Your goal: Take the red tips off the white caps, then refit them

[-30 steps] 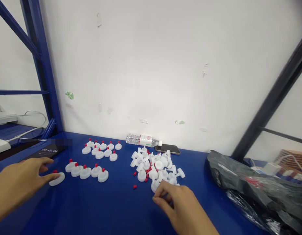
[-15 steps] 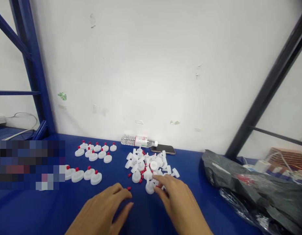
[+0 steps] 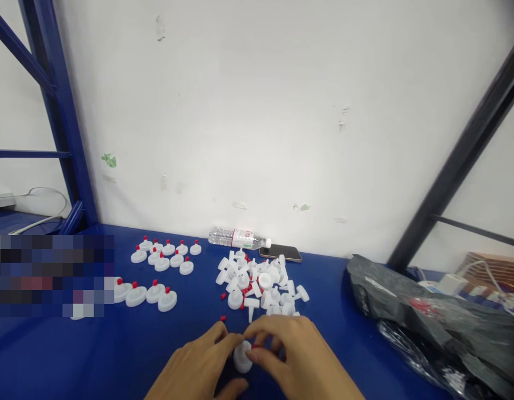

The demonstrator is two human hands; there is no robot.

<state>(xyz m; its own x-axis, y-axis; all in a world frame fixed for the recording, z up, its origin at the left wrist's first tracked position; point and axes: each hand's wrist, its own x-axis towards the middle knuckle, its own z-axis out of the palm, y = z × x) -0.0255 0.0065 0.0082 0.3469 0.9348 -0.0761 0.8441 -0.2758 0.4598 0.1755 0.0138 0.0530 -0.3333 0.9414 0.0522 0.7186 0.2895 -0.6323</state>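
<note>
A white plastic nozzle cap [image 3: 242, 358], with a round base, is tilted between my hands near the front of the table. My right hand [image 3: 298, 350] pinches it with thumb and index finger. A bit of red, seemingly a small red tip cap [image 3: 255, 346], shows at those fingertips. My left hand [image 3: 194, 361] reaches the cap's left side, index fingertip at its upper edge and thumb spread apart below. Beyond my hands lies a heap of loose white nozzle caps [image 3: 264, 280] mixed with small red tips. One loose red tip [image 3: 223, 318] lies just past my left hand.
Rows of white caps with red tips [image 3: 167, 300] stand on the left of the blue table [image 3: 190, 328]. Behind the heap lie a water bottle [image 3: 240, 239] and a phone [image 3: 280, 253]. A grey plastic bag [image 3: 407, 311] lies at right. Blurred blocks cover the left edge.
My right hand has drawn a white nozzle cap from the heap's near edge toward me. My left hand has moved right to meet it. The view has shifted slightly.
</note>
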